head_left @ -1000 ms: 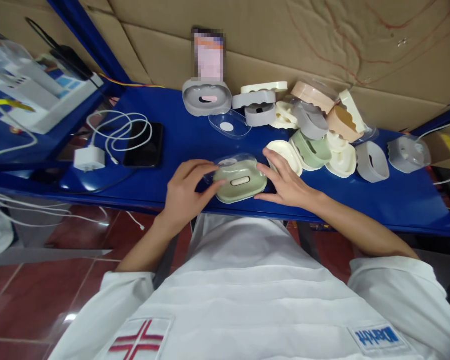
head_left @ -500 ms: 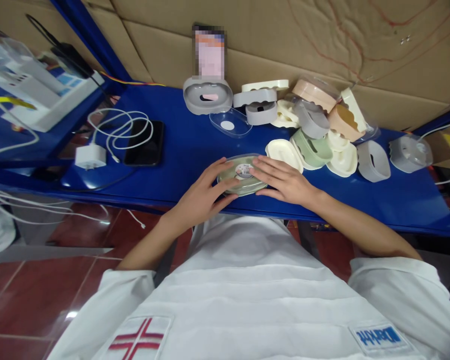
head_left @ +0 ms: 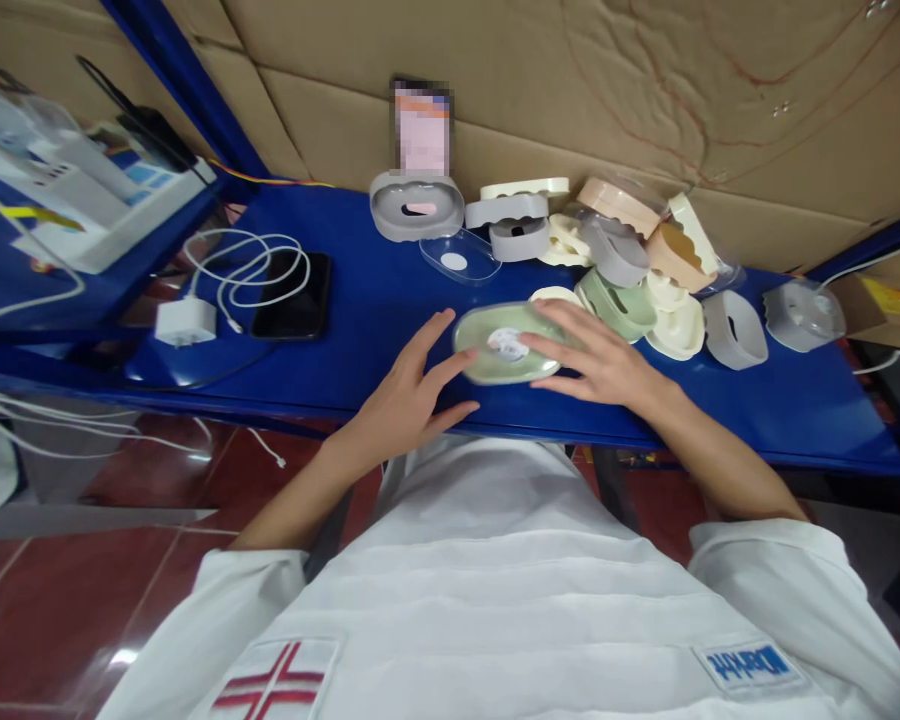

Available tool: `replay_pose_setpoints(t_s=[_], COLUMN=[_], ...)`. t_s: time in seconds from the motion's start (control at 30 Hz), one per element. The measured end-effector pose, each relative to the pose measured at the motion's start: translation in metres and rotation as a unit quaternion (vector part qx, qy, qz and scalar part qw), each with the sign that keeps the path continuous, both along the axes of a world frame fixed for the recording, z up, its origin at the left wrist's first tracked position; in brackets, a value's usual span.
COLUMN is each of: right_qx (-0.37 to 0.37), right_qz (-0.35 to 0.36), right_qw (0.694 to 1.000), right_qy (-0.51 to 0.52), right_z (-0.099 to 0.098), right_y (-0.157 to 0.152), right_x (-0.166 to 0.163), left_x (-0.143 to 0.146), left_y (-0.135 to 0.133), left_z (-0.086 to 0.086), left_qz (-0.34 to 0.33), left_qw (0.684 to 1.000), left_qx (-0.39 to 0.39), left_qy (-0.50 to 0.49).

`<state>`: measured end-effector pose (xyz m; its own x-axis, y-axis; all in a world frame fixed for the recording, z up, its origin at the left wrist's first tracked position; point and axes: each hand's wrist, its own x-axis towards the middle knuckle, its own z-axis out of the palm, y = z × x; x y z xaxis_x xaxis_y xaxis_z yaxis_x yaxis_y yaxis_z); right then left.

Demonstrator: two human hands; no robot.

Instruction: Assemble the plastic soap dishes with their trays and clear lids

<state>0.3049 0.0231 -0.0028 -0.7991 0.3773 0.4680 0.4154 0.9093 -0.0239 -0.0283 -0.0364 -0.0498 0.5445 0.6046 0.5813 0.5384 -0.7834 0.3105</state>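
Note:
A pale green oval soap box (head_left: 495, 372) with a clear lid and a round white label lies at the table's front, a little blurred. My right hand (head_left: 607, 352) grips its right end, with fingers over the lid and thumb along the near side. At the other end, my left hand (head_left: 401, 400) is open, its fingers spread. One left fingertip overlaps the box's left edge; whether it touches I cannot tell. Just behind my right hand sit a cream tray (head_left: 559, 296), partly hidden, and a green soap box base (head_left: 619, 306).
Grey, cream and peach soap box parts (head_left: 615, 248) crowd the back right. A clear lid (head_left: 459, 258) lies below a grey base (head_left: 417, 208), where a blurred-out phone (head_left: 423, 130) stands. At left are a black phone (head_left: 292, 300), white charger (head_left: 184, 320) and coiled cable.
The green soap box has shifted right with my right hand. My left fingers, earlier resting on the box, have spread and come off most of it. The view has tilted slightly.

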Motion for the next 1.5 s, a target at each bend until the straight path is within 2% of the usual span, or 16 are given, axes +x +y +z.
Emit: replay_pose_setpoints(t_s=[0.1,0.2,0.27,0.4,0.5,0.6,0.7,0.8,0.93,1.07,1.13,1.23,1.27,1.33,1.43,1.5], right_qx=[0.084,0.182,0.252,0.299,0.278,0.201,0.212,0.252,0.061,-0.023,-0.065,-0.103,-0.095,-0.049,-0.001,-0.008], right_qz=[-0.117,-0.282,-0.387,-0.585,-0.663,-0.685,-0.637,-0.553,-0.348,-0.255,-0.19,-0.062,-0.059,-0.156,-0.372,-0.43], right_qw=[0.988,0.931,0.873,0.722,0.665,0.683,0.729,0.778,0.935,0.964,0.976,0.991,0.992,0.986,0.928,0.903], right_qy=[0.057,0.143,0.156,0.217,0.204,0.157,0.136,0.161,0.028,-0.071,-0.081,-0.066,-0.054,-0.021,0.013,0.016], right_z=[0.021,0.023,0.009,-0.04,-0.074,-0.086,-0.068,-0.033,-0.003,-0.007,-0.013,-0.014,-0.012,-0.009,-0.01,-0.013], right_y=[-0.01,-0.036,-0.062,-0.113,-0.132,-0.133,-0.123,-0.106,-0.072,-0.035,-0.022,-0.012,-0.011,-0.009,-0.006,-0.004], right_x=[0.039,0.107,0.16,0.246,0.282,0.299,0.288,0.228,0.1,0.011,-0.004,0.001,0.008,0.026,0.054,0.064], left_x=[0.0,0.0,0.0,0.0,0.001,0.002,0.002,0.002,0.001,0.001,0.002,0.004,0.004,0.003,0.002,0.001], left_y=[0.0,0.001,0.002,0.002,0.003,0.003,0.004,0.004,0.004,0.002,0.001,0.001,0.001,0.002,0.003,0.003], left_z=[-0.001,0.0,0.0,0.0,0.0,0.0,0.001,0.001,0.0,0.002,0.004,0.005,0.005,0.005,0.003,0.002], left_qz=[0.01,0.005,0.002,0.01,0.011,0.01,0.01,0.007,0.011,0.021,0.022,0.023,0.022,0.018,0.002,-0.006], left_qw=[0.999,0.997,0.995,0.993,0.992,0.992,0.991,0.991,0.99,0.991,0.992,0.993,0.993,0.992,0.992,0.991], left_qx=[-0.026,-0.05,-0.058,-0.051,-0.05,-0.046,-0.046,-0.051,-0.066,-0.073,-0.064,-0.052,-0.054,-0.066,-0.083,-0.088], left_qy=[0.022,0.066,0.083,0.103,0.113,0.121,0.127,0.127,0.121,0.111,0.104,0.102,0.103,0.103,0.1,0.098])
